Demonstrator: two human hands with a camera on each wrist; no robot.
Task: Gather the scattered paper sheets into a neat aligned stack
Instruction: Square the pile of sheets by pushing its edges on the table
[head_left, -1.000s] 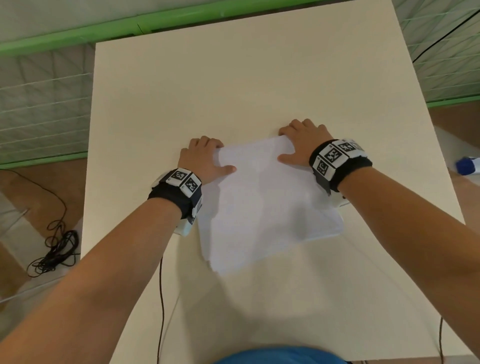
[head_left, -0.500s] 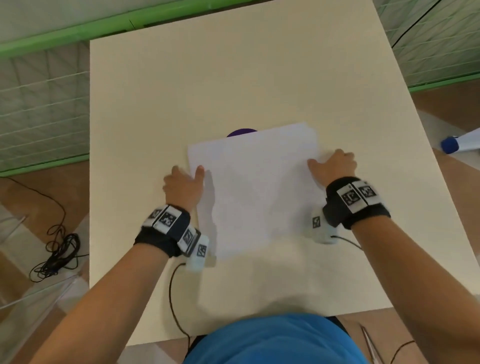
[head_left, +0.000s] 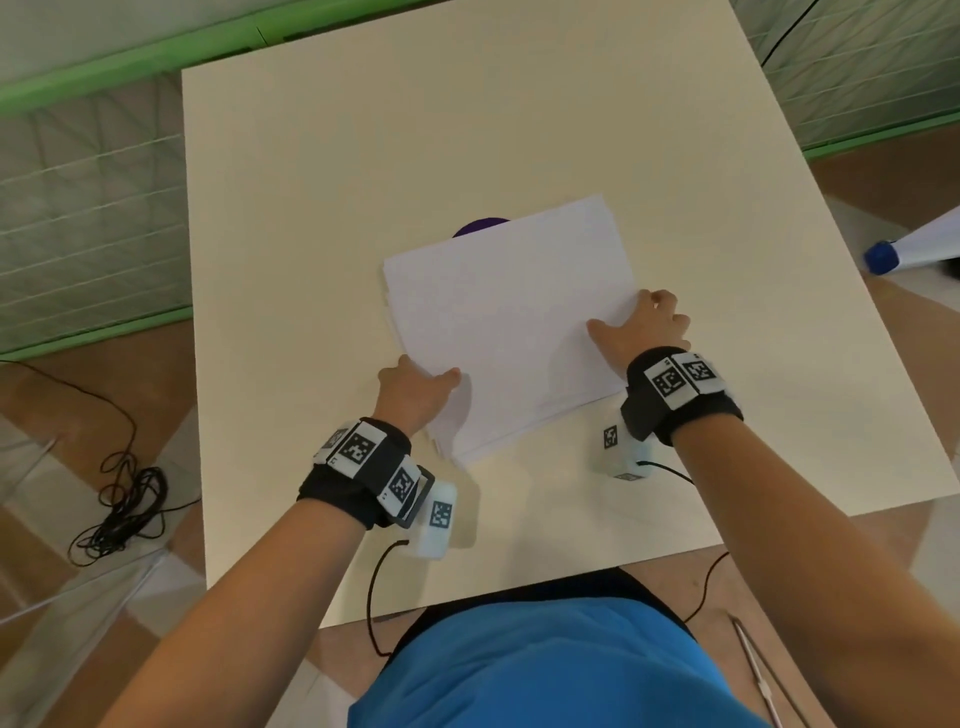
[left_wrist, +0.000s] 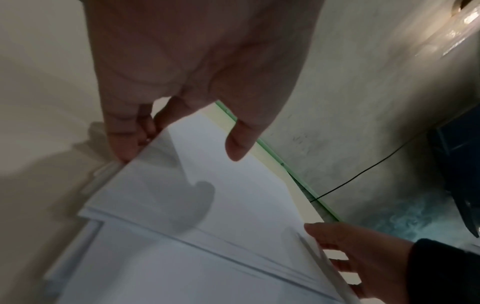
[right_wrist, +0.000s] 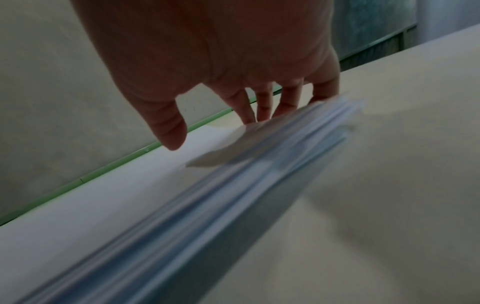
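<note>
A stack of white paper sheets (head_left: 509, 322) lies slightly skewed in the middle of the beige table (head_left: 311, 182), its edges a little uneven at the near left corner. My left hand (head_left: 418, 382) holds the stack's left edge near that corner, thumb over the top sheet (left_wrist: 207, 185) and fingers (left_wrist: 124, 142) against the edge. My right hand (head_left: 641, 325) grips the right edge, thumb on top and fingers (right_wrist: 259, 107) curled round it. In the left wrist view the right hand's fingers (left_wrist: 345, 265) reach under the stack, whose right side is raised off the table.
A purple object (head_left: 480, 227) peeks out behind the stack's far edge. On the floor lie a black cable tangle (head_left: 119, 509) at the left and a white item with a blue cap (head_left: 880, 257) at the right. Green-framed mesh panels (head_left: 93, 208) stand beside the table.
Both hands slid from the stack's far corners down its side edges and took hold there. The stack has turned on the table, and the purple object has come into sight behind it.
</note>
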